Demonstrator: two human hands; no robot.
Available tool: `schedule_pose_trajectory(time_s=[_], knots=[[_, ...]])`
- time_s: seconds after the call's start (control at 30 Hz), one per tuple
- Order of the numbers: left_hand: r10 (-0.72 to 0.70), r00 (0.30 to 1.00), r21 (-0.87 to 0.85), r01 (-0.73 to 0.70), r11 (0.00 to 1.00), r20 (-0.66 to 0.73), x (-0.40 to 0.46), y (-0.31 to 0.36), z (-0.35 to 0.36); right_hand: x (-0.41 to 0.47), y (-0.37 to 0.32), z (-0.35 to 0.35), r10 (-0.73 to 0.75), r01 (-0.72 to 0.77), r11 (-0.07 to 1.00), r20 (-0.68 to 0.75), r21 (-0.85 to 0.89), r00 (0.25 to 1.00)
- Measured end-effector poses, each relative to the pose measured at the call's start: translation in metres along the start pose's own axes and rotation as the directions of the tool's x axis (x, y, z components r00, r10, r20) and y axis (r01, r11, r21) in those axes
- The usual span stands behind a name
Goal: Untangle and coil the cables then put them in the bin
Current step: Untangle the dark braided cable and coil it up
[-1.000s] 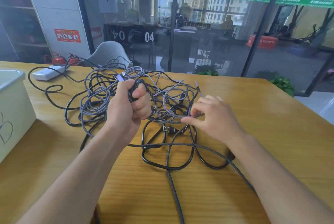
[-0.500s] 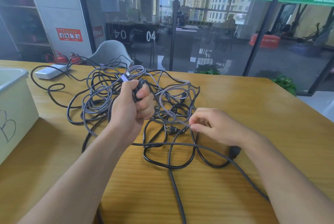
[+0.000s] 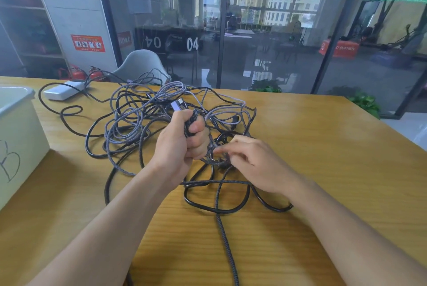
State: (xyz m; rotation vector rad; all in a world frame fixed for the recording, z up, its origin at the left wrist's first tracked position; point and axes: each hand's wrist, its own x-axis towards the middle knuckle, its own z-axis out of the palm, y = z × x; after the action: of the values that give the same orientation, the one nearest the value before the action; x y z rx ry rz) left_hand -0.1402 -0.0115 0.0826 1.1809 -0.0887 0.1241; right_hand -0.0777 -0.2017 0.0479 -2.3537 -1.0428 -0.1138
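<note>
cables [image 3: 147,121] tangled on table | left hand [image 3: 179,144] fisted around strands | right hand [image 3: 256,163] pinching strand

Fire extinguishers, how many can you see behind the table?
2, possibly more hidden: one fire extinguisher on the floor past the table's far left edge, another fire extinguisher just to its right.

bin [image 3: 20,124] cut off at left edge, right fingertips [image 3: 221,150] blurred
</note>
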Motion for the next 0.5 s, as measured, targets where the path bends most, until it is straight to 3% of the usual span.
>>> schedule_pose_trajectory(time_s=[0.17, 0.33, 0.43, 0.5], knots=[[-0.017, 1.000, 0.049, 0.017, 0.999, 0.014, 0.000, -0.004, -0.001, 0.007, -0.007, 0.004, 0.115, -0.112, 0.993, -0.068, 0.045, 0.991], [-0.024, 0.999, 0.146, 0.019, 0.989, 0.035, -0.001, -0.011, 0.006, 0.009, -0.009, 0.006, 0.183, -0.194, 0.977, -0.117, -0.086, 0.976], [-0.025, 0.999, 0.151, 0.019, 0.988, 0.038, -0.001, -0.012, 0.007, 0.011, -0.014, 0.005, 0.200, -0.211, 0.964, -0.085, -0.162, 0.976], [-0.020, 0.999, 0.128, 0.016, 0.992, 0.032, -0.001, -0.011, 0.006, 0.012, -0.015, 0.003, 0.220, -0.223, 0.967, -0.043, -0.120, 0.975]])
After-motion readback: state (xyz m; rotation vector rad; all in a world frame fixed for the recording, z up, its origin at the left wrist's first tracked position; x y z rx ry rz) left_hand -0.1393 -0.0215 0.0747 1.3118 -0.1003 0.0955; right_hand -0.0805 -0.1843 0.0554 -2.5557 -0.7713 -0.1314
